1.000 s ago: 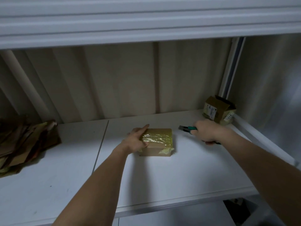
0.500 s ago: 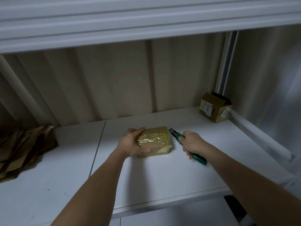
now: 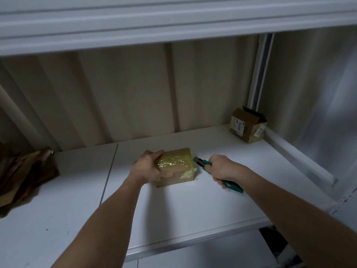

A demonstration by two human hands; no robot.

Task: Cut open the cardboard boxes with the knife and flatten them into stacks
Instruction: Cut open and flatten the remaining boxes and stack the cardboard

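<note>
Head view, single frame. Work surface: white shelf board (image 3: 193, 213), matte, with faint scuffs and small dark specks; a thin seam (image 3: 109, 172) splits it into a left and a right panel. A second white shelf (image 3: 173, 18) overhangs along the top, 12 o'clock. Back wall (image 3: 125, 93): pale beige panels with vertical ribs, dimly lit. A white upright post (image 3: 259, 74) stands at 1 o'clock, and a white rail (image 3: 297, 153) runs along the right edge of the board. Small taped cardboard box (image 3: 176, 167) sits on the right panel at frame centre, its top wrapped in glossy yellowish tape, tape ends loose at the near right corner. Left hand (image 3: 147, 167) grips the box's left end, fingers over the top, thumb on the near face. Right hand (image 3: 222, 168) is clamped on the green utility knife (image 3: 216, 174); the blade end points toward 10 o'clock, just beside the box's right top edge; contact not resolvable. Hands are apart, box between them. Second cardboard box (image 3: 246, 124), flaps open, white labels on its sides, stands in the back corner at 2 o'clock. Flattened cardboard pile (image 3: 25, 175) lies at 9 o'clock on the left panel.
</note>
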